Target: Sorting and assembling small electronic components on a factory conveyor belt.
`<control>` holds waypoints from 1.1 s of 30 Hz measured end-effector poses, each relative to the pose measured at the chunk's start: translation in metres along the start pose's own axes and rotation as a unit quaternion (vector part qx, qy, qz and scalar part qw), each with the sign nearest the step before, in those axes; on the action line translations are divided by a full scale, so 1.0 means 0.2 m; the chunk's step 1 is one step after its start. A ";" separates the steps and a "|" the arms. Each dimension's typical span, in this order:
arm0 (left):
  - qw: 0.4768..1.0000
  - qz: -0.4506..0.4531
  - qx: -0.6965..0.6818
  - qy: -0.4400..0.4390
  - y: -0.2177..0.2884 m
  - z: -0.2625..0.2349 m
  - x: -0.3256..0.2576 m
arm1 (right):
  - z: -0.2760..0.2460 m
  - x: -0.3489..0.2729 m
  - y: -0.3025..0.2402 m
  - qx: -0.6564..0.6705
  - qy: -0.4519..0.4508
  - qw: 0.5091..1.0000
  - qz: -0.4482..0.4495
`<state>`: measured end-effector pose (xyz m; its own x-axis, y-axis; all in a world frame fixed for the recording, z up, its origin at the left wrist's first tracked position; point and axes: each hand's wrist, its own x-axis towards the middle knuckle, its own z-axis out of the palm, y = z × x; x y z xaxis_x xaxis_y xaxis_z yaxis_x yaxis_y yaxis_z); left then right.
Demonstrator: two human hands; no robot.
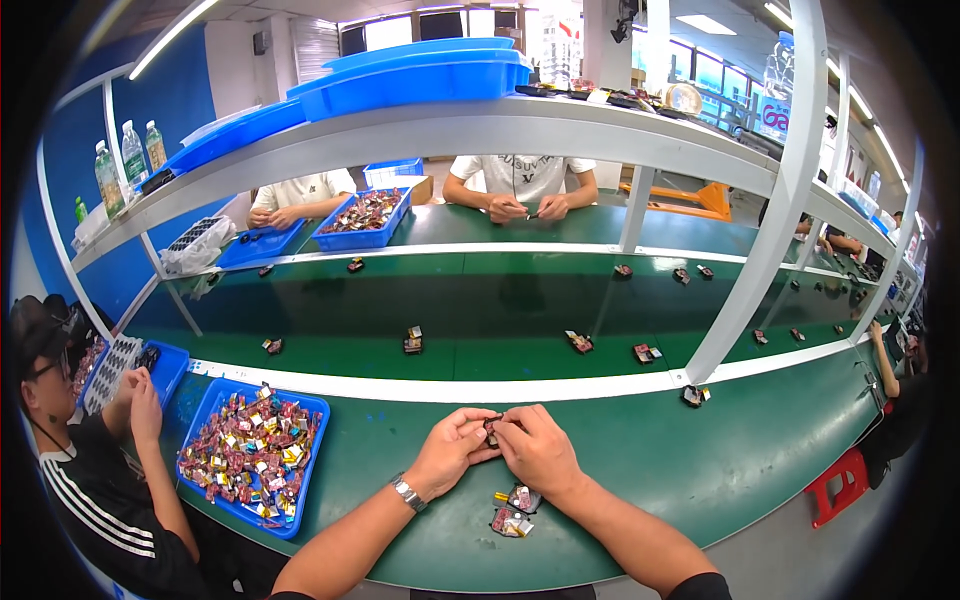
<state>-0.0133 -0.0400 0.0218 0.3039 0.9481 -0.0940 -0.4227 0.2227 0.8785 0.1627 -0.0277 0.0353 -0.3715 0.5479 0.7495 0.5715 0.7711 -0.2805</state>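
Above the green bench, my left hand (453, 452) and my right hand (541, 452) meet with their fingers closed round a small circuit board assembly (491, 429). It is dark-edged with reddish parts, and my fingers cover most of it. The left wrist carries a metal-banded watch (408, 492). Just below my right hand, two similar pieces lie close together: one circuit board assembly (524, 497) with a yellow tab, and another circuit board assembly (512, 522) with a silvery-white patch nearer to me.
A blue tray (321, 440) heaped with reddish boards sits on the left, beside a seated co-worker (110, 480). Beyond the white rail (440, 389), several assemblies lie spaced along a green belt (500, 345). A slanted white post (752, 250) and overhead shelf (420, 135) frame the bench. More co-workers sit opposite.
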 end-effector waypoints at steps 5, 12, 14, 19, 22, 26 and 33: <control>1.000 0.003 -0.003 0.004 -0.01 -0.01 0.00 | 0.01 0.00 -0.01 -0.009 0.008 1.000 0.004; 0.999 0.017 0.029 0.022 -0.02 0.04 0.01 | 0.03 -0.02 0.01 -0.033 0.010 0.999 0.000; 0.993 0.048 0.069 0.081 -0.04 0.04 0.01 | 0.02 0.00 -0.01 -0.022 0.021 1.000 -0.007; 0.979 0.126 0.112 0.110 -0.06 0.02 0.03 | 0.02 0.00 -0.07 0.029 -0.018 0.999 0.010; 0.973 0.144 0.125 0.132 -0.07 0.02 0.04 | 0.05 0.00 -0.05 0.028 -0.034 0.999 0.003; 0.973 0.157 0.101 0.134 -0.03 0.02 0.05 | 0.11 0.08 0.09 0.034 0.006 0.999 0.025; 0.963 0.126 0.222 0.083 -0.03 -0.04 0.09 | 0.20 0.22 0.66 -0.041 0.010 0.984 0.176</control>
<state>-0.0117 -0.0221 0.0120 0.0828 0.9907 0.1077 -0.0480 -0.1039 0.9934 0.1934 0.1114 0.0067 -0.1266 0.7688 0.6268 0.7198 0.5060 -0.4753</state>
